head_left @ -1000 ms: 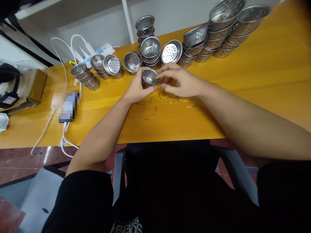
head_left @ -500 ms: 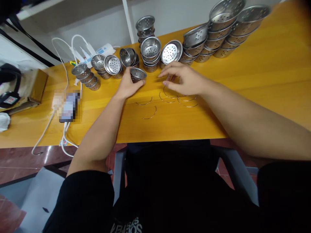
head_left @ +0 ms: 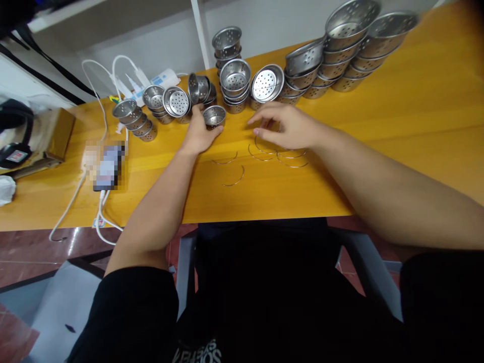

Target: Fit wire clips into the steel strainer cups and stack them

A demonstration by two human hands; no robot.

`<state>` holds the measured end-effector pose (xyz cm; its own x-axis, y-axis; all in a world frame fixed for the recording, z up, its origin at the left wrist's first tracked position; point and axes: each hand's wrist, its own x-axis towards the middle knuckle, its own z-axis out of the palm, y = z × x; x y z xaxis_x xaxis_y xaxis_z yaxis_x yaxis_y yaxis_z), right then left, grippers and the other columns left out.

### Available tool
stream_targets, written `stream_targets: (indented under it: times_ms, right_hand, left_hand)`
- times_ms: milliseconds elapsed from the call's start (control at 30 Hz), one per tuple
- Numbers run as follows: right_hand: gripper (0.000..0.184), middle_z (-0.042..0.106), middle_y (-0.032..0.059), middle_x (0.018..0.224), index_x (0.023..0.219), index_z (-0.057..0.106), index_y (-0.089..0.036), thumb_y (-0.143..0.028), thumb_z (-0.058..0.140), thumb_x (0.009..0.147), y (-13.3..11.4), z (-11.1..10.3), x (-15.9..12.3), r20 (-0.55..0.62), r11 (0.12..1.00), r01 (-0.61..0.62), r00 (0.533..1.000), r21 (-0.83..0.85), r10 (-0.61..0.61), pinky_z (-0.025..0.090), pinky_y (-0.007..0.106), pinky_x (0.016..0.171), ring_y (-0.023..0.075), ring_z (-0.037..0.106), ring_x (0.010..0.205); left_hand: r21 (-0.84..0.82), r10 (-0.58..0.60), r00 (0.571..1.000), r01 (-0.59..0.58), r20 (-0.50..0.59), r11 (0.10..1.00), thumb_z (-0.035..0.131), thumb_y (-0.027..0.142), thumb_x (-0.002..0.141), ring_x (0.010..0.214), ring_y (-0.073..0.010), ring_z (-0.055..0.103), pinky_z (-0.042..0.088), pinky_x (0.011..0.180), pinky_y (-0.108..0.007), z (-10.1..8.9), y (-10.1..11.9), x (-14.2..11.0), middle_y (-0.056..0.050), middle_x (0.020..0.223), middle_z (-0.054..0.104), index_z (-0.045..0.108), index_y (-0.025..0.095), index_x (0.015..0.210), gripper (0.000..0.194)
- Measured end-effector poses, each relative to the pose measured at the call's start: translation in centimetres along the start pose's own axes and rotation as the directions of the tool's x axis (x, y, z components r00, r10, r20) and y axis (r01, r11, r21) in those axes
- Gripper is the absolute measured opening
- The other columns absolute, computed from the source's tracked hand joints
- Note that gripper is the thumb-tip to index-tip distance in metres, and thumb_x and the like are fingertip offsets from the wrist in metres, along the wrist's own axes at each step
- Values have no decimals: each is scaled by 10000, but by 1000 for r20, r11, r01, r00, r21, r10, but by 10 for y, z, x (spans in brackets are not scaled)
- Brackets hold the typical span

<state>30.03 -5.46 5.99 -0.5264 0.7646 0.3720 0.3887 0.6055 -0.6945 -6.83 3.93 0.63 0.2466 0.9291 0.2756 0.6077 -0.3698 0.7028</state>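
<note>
My left hand (head_left: 202, 132) is around the left and front of a small perforated metal cup (head_left: 215, 116), thumb in front. The cup stands upright on the wooden table (head_left: 272, 196). To its right, my right hand (head_left: 282, 123) hovers with fingers curved and apart, nothing visible between them. Beneath and in front of that hand lie several thin curved wires (head_left: 293, 165). Another curved wire (head_left: 235, 182) rests nearer the table's front edge. Just behind the left hand, a tilted perforated cup (head_left: 198, 89) leans on others.
Stacks of perforated cups line the back, including a middle stack (head_left: 235, 80) and a tall right stack (head_left: 346, 48). A phone (head_left: 109, 166) with white cables lies at left. Beyond it are a power strip (head_left: 132, 93), a cardboard box (head_left: 56, 136) and headphones (head_left: 15, 131).
The cup in my left hand has gone from tilted to upright on the table, and the left thumb has drawn slightly back. My right hand has barely moved.
</note>
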Motion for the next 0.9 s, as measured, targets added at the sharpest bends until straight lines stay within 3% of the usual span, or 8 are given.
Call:
stream_targets:
  times_ms: [100,267,500,600,700,767,833,900]
  right_hand:
    - [440,890,161,1351,1359,1003,-348,-713,961,1118,-1,-1,0,-9,1000,-20,1000,-2,20,746,707,1142,442,865,1139]
    - [439,901,152,1314,1340,1006,-358,-723,958,1099,-4,-3,-1,5,999,-52,999,7,51,736,710,1160,449,857,1145]
    - [484,923,160,1281,1356,1010,-327,-740,927,1117,-3,-3,-2,14,998,-64,998,-11,64,724,694,1157,444,861,1136]
    - [452,933,149,1263,1353,1011,-329,-709,931,1122,1,-3,-2,9,997,-68,998,-26,69,737,688,1145,434,863,1121]
    - [453,938,137,1243,1354,1007,-332,-718,934,1129,3,-3,-2,26,998,-61,998,-32,62,754,671,1118,422,867,1104]
    - [471,945,132,1264,1363,1002,-334,-741,920,1142,4,-3,-2,30,998,-56,998,-38,57,758,660,1115,418,869,1109]
    - [487,952,127,1277,1372,998,-331,-756,906,1151,4,-3,-2,27,997,-56,998,-44,57,758,647,1120,414,871,1116]
    - [499,954,128,1262,1377,999,-318,-753,901,1154,3,-3,-2,36,997,-56,998,-45,58,757,637,1121,410,874,1113]
  left_hand:
    - [22,-42,999,43,-35,999,1087,235,901,1892,-465,588,343,1710,-637,-2,3,-2,-281,1937,599,509,214,1742,1021]
    - [41,-58,995,61,-76,997,1091,211,906,1874,-469,598,362,1707,-681,-8,17,-9,-260,1920,621,537,236,1729,992]
    - [246,-191,976,211,-105,946,1114,510,935,1911,-638,462,319,1670,-869,-32,78,-40,-244,1839,645,679,268,1537,781]
    - [251,-140,983,167,-122,953,1015,620,1012,1777,-554,631,436,1620,-776,-52,109,-50,-144,1617,779,724,330,1334,522]
    - [286,-74,960,153,-269,946,899,495,1117,1328,-408,837,659,1359,-664,-82,126,-48,-82,1204,832,659,329,1080,295]
    - [342,60,880,120,-472,932,852,324,1145,1160,-306,821,723,1194,-553,-106,126,-43,-64,1186,822,580,341,1028,296]
    - [408,185,716,151,-673,900,828,76,1073,1257,-243,779,702,1247,-439,-130,117,-39,-62,1338,795,553,350,1116,392]
    - [401,164,571,319,-805,858,841,-74,962,1462,-238,721,606,1404,-415,-150,103,-37,-97,1483,763,549,310,1235,554]
